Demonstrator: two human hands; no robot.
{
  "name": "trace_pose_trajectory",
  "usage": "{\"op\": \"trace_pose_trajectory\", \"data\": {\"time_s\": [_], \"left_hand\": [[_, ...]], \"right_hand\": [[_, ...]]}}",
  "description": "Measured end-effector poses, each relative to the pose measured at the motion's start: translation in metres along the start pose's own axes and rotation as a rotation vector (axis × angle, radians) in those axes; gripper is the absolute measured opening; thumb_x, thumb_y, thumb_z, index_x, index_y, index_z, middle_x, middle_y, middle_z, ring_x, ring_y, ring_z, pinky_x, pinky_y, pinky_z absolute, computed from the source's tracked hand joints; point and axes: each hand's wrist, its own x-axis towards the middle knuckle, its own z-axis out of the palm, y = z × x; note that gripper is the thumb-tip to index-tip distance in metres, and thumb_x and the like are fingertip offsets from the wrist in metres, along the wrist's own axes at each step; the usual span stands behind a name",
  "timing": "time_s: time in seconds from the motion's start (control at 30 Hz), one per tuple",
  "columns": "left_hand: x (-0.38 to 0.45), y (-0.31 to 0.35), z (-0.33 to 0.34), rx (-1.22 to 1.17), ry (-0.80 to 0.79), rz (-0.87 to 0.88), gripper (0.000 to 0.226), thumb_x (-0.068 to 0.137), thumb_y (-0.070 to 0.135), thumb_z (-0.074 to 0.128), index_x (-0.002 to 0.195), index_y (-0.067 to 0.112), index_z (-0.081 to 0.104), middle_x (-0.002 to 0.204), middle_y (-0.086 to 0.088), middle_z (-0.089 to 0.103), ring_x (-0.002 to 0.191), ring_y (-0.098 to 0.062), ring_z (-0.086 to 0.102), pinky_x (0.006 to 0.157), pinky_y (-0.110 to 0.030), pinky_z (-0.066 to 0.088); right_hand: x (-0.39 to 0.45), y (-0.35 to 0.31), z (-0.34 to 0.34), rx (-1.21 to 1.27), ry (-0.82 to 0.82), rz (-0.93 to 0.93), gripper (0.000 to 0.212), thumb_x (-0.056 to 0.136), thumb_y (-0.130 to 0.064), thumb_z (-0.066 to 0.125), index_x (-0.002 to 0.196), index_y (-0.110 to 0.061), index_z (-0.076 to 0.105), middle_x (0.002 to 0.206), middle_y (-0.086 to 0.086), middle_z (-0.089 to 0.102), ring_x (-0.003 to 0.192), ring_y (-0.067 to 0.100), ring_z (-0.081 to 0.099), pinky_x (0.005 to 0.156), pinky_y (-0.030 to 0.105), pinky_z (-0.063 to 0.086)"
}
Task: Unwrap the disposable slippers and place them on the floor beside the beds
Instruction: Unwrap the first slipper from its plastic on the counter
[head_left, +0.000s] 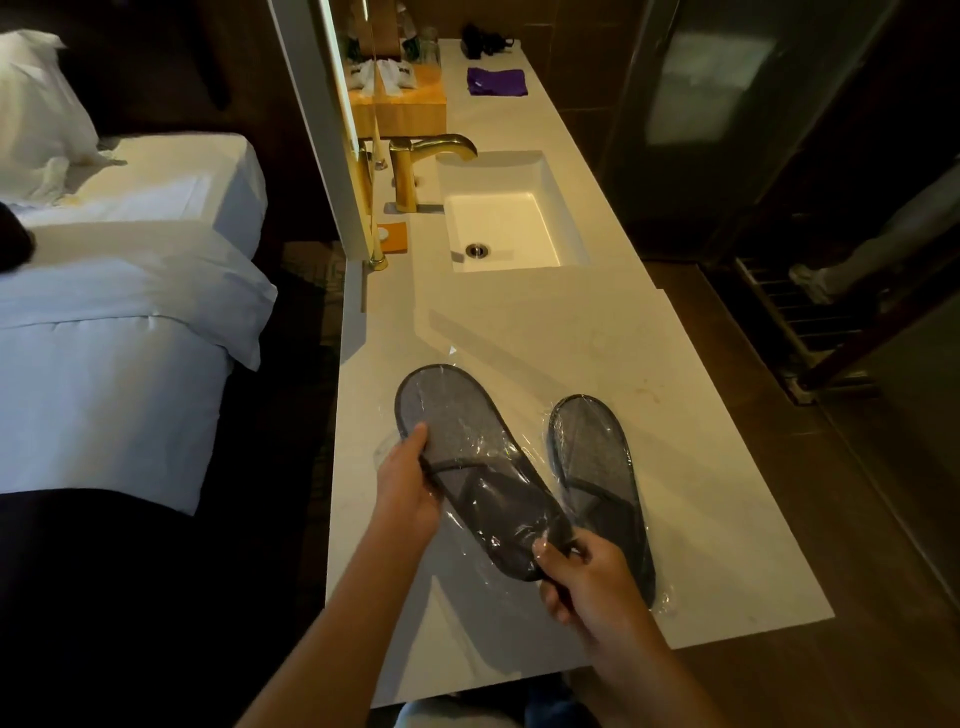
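Two packs of grey disposable slippers in clear plastic wrap are on the near end of the white counter (701, 426). I hold the left slipper pack (457, 441) tilted above the counter. My left hand (405, 480) grips its left edge with the thumb on top. My right hand (576, 577) pinches the wrap at its near end. The second slipper pack (595, 457) lies flat on the counter just to the right, partly under the held one. A white bed (114, 312) stands to the left.
A sink basin (506, 228) with a gold tap (415, 161) is set into the counter beyond the slippers. At the far end sit a purple cloth (496, 82) and a wooden tray of packets (410, 98). Dark floor lies between bed and counter.
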Motion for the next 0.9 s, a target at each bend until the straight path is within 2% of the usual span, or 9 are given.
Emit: {"op": "trace_pose_trajectory", "data": {"time_s": [0.1,0.23,0.4,0.47,0.53,0.63,0.73,0.83,0.9], "left_hand": [[0.020,0.017,0.015,0.129,0.053,0.009,0.030,0.092,0.026,0.069,0.112,0.004,0.066,0.109,-0.019,0.075,0.099,-0.036,0.072,0.091,-0.054,0.057],[0.042,0.034,0.032,0.239,0.067,0.068,0.021,0.091,0.023,0.070,0.094,0.002,0.070,0.100,-0.017,0.076,0.092,-0.032,0.073,0.086,-0.050,0.060],[0.068,0.048,0.047,0.325,0.070,0.112,0.016,0.088,0.009,0.067,0.072,0.006,0.066,0.072,-0.010,0.061,0.061,-0.020,0.058,0.068,-0.037,0.056],[0.076,0.055,0.050,0.268,0.038,0.078,0.013,0.089,0.010,0.069,0.078,0.004,0.068,0.074,-0.009,0.063,0.060,-0.017,0.060,0.072,-0.036,0.058],[0.078,0.055,0.051,0.241,-0.013,0.023,0.025,0.092,0.026,0.069,0.092,0.001,0.068,0.079,-0.011,0.068,0.062,-0.018,0.067,0.069,-0.033,0.062],[0.068,0.034,0.042,0.313,-0.035,-0.041,0.035,0.086,0.033,0.076,0.102,0.003,0.067,0.097,-0.016,0.075,0.089,-0.030,0.074,0.081,-0.046,0.062],[0.054,0.009,0.027,0.334,-0.035,-0.084,0.029,0.087,0.032,0.075,0.097,0.006,0.066,0.091,-0.016,0.078,0.081,-0.031,0.077,0.071,-0.041,0.064],[0.057,0.011,0.025,0.246,-0.054,-0.077,0.025,0.091,0.026,0.070,0.101,0.002,0.068,0.090,-0.016,0.080,0.082,-0.030,0.078,0.072,-0.039,0.063],[0.065,0.023,0.030,0.213,-0.039,-0.066,0.020,0.093,0.021,0.068,0.099,0.002,0.069,0.091,-0.015,0.078,0.080,-0.027,0.075,0.061,-0.032,0.062]], "right_hand": [[0.001,0.008,0.000,0.015,-0.016,0.028,0.013,0.092,-0.018,0.063,0.101,-0.008,0.063,0.051,0.005,0.063,0.043,0.013,0.054,0.043,0.023,0.044],[0.002,0.015,0.002,0.035,-0.037,0.036,0.016,0.091,-0.018,0.065,0.105,-0.012,0.059,0.056,0.007,0.066,0.044,0.013,0.057,0.043,0.024,0.046],[0.002,0.022,0.002,0.118,-0.004,0.094,0.016,0.088,-0.013,0.068,0.103,-0.012,0.061,0.069,0.012,0.069,0.054,0.019,0.062,0.048,0.029,0.048],[0.004,0.024,0.004,0.145,0.016,0.123,0.015,0.087,-0.011,0.069,0.101,-0.013,0.062,0.075,0.016,0.070,0.059,0.023,0.064,0.053,0.032,0.051],[0.007,0.026,0.007,0.200,0.027,0.130,0.016,0.087,-0.010,0.069,0.100,-0.014,0.063,0.076,0.016,0.071,0.059,0.023,0.065,0.056,0.033,0.053],[0.010,0.024,0.013,0.304,0.000,0.121,0.022,0.085,-0.009,0.070,0.106,-0.012,0.062,0.072,0.013,0.071,0.057,0.020,0.064,0.054,0.031,0.053],[0.016,0.020,0.017,0.312,-0.004,0.113,0.020,0.087,-0.011,0.069,0.105,-0.014,0.063,0.075,0.014,0.070,0.057,0.018,0.064,0.054,0.029,0.052],[0.016,0.019,0.019,0.310,-0.025,0.115,0.019,0.088,-0.011,0.068,0.107,-0.014,0.062,0.085,0.018,0.069,0.059,0.017,0.063,0.054,0.028,0.052],[0.013,0.020,0.018,0.323,-0.039,0.127,0.022,0.087,-0.010,0.069,0.108,-0.013,0.062,0.088,0.019,0.069,0.060,0.018,0.064,0.054,0.028,0.053]]}}
